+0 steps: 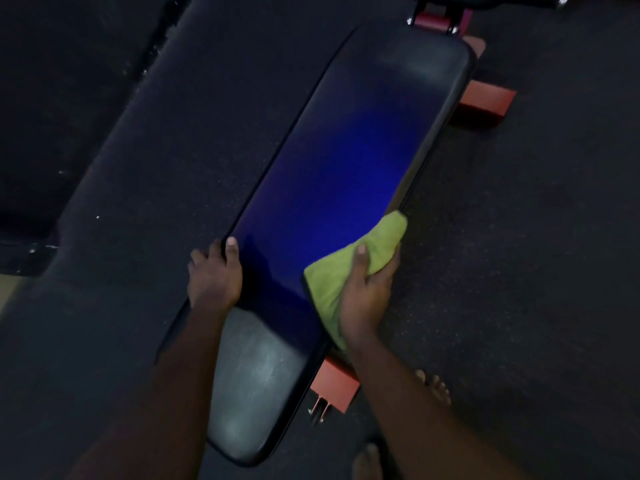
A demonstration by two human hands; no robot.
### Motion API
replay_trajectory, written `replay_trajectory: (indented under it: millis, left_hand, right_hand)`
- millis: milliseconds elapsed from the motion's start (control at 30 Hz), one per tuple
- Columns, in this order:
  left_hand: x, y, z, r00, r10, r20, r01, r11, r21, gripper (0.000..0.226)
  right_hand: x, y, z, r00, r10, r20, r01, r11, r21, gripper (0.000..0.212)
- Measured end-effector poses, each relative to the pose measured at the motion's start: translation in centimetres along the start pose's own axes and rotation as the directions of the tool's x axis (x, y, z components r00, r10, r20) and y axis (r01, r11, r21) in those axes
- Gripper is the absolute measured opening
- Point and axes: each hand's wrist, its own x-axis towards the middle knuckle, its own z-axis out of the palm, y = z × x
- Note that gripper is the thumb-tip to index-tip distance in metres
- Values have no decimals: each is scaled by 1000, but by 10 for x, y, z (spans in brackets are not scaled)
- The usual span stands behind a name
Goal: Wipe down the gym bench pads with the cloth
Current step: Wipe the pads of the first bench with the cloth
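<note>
A long black bench pad (pixel 332 161) runs from the lower middle to the upper right, with a blue sheen along its middle. A green cloth (pixel 332 271) lies on the pad's right edge, bunched and draped partly over the side. My right hand (pixel 367 289) is shut on the cloth and presses it against that edge. Across the pad, my left hand (pixel 214 275) grips the left edge, thumb on top and fingers curled over the side.
Red frame feet stick out beneath the bench at the lower right (pixel 334 384) and the upper right (pixel 485 98). Dark rubber flooring (pixel 519 237) surrounds the bench. My bare feet (pixel 434 384) stand beside its right side. A dark raised block (pixel 52 116) sits at the left.
</note>
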Motion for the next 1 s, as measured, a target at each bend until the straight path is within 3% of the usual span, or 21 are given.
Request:
replay_trajectory:
  millis: [67, 200, 400, 567, 667, 833, 1000]
  left_hand:
    - [5, 4, 0, 999, -35, 2, 35, 999, 22, 69]
    - [16, 28, -2, 1000, 18, -10, -18, 1000, -16, 68]
    - [45, 97, -4, 987, 160, 6, -158, 979, -127, 66]
    - [76, 154, -2, 972, 227, 60, -212, 958, -191, 67]
    - [94, 186, -3, 961, 266, 78, -244, 946, -212, 67]
    - [112, 231, -6, 957, 266, 112, -241, 950, -197, 69]
    - [136, 269, -8, 940, 296, 170, -258, 942, -215, 71]
  right_hand:
    - [-8, 6, -4, 999, 39, 35, -40, 999, 25, 69]
    - [67, -28, 6, 990, 135, -34, -136, 991, -19, 66]
    - [65, -36, 6, 999, 12, -33, -12, 1000, 13, 66]
    - [141, -77, 3, 997, 72, -38, -74, 996, -46, 57]
    - [179, -100, 12, 993, 53, -106, -61, 995, -73, 62]
    - [158, -103, 17, 990, -84, -114, 52, 963, -263, 80]
    - [261, -153, 22, 985, -31, -173, -20, 958, -286, 68]
